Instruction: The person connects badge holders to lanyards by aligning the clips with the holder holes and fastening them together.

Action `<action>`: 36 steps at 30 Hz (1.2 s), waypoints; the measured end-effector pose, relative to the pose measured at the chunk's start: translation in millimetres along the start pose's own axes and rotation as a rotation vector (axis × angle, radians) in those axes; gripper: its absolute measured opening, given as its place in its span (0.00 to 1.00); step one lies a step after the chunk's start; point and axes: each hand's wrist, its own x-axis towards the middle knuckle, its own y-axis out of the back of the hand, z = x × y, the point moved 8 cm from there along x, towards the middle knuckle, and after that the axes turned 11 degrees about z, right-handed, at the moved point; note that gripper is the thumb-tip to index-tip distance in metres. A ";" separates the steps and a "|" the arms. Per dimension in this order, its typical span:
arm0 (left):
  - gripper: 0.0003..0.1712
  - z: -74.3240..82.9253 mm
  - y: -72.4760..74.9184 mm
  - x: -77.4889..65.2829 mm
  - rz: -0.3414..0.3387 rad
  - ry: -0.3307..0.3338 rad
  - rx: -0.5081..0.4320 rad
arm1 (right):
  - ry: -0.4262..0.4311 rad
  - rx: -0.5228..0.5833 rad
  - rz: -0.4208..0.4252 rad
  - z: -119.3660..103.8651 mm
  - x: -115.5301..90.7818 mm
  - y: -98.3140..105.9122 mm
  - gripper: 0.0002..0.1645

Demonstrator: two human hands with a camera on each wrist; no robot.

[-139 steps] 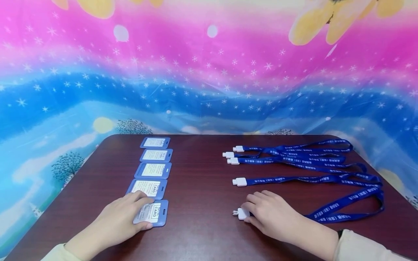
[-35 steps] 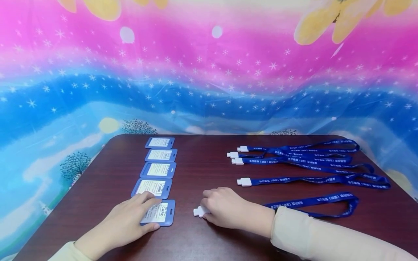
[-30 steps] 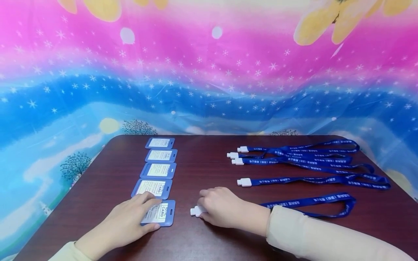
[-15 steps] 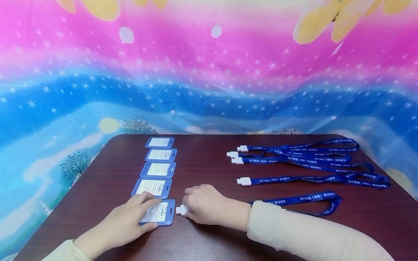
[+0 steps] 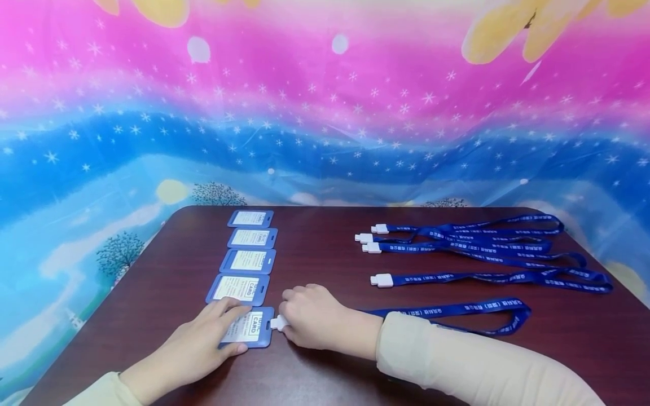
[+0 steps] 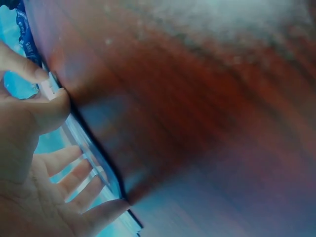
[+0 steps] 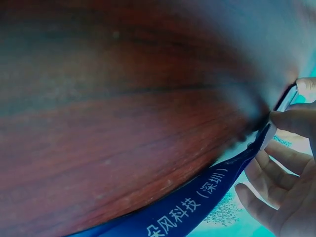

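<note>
On the brown table my left hand (image 5: pixel 190 347) holds the nearest blue ID card holder (image 5: pixel 256 327), thumb on its near side and fingers over its far side. My right hand (image 5: pixel 312 318) pinches the white clip (image 5: pixel 277 323) of a blue lanyard (image 5: pixel 472 309). The clip's tip meets the holder's slotted right end; whether it sits in the slot cannot be told. In the right wrist view the printed strap (image 7: pixel 192 205) trails from my thumb and fingers. Seen edge-on in the left wrist view, the card holder (image 6: pixel 96 155) lies between thumb and fingers.
Several more card holders (image 5: pixel 247 261) form a column running away on the left of the table (image 5: pixel 315 248). To the right lie several lanyards (image 5: pixel 457 278) with white clips facing left, the far ones overlapping. A colourful printed cloth (image 5: pixel 304 141) hangs behind the table.
My right hand has drawn the lanyard leftward across the table, from among the other lanyards to the nearest card holder, its clip now touching the slotted end. My left hand has kept its place.
</note>
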 end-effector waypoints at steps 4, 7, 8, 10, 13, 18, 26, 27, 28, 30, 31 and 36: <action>0.35 1.7 1.9 0.9 0.033 -0.021 0.008 | 0.008 -0.007 -0.004 -1.5 0.7 -0.4 0.13; 0.34 3.2 3.7 2.4 0.068 -0.043 0.000 | 0.013 -0.006 0.000 -2.9 1.0 -0.6 0.13; 0.34 3.6 4.1 3.0 0.076 -0.047 -0.006 | 0.014 -0.005 0.002 -3.4 1.3 -0.7 0.13; 0.33 3.9 4.5 4.4 0.089 -0.051 -0.020 | 0.012 -0.001 0.012 -4.2 1.9 -0.5 0.13; 0.32 4.5 4.9 5.9 0.094 -0.050 -0.046 | 0.019 -0.013 0.029 -6.1 3.1 -0.3 0.13; 0.31 7.2 6.2 5.5 0.118 -0.073 -0.064 | 0.036 -0.056 0.033 -9.7 3.7 0.2 0.14; 0.31 8.6 5.7 2.7 0.114 -0.078 -0.059 | 0.058 -0.087 0.043 -15.6 3.3 -2.6 0.15; 0.31 8.4 5.4 2.3 0.108 -0.075 -0.055 | 0.058 -0.088 0.046 -15.6 2.7 -2.7 0.15; 0.31 7.9 5.2 1.9 0.102 -0.074 -0.045 | 0.058 -0.088 0.046 -15.6 2.0 -2.7 0.15; 0.32 6.1 5.1 1.1 0.085 -0.077 -0.027 | 0.062 -0.092 0.058 -15.3 0.3 -2.0 0.15; 0.33 5.3 5.2 0.7 0.069 -0.084 -0.018 | 0.064 -0.093 0.065 -15.0 -0.8 -1.2 0.16; 0.34 4.7 10.5 1.8 -0.059 -0.172 0.020 | 0.069 -0.061 0.062 -9.8 -9.5 4.2 0.17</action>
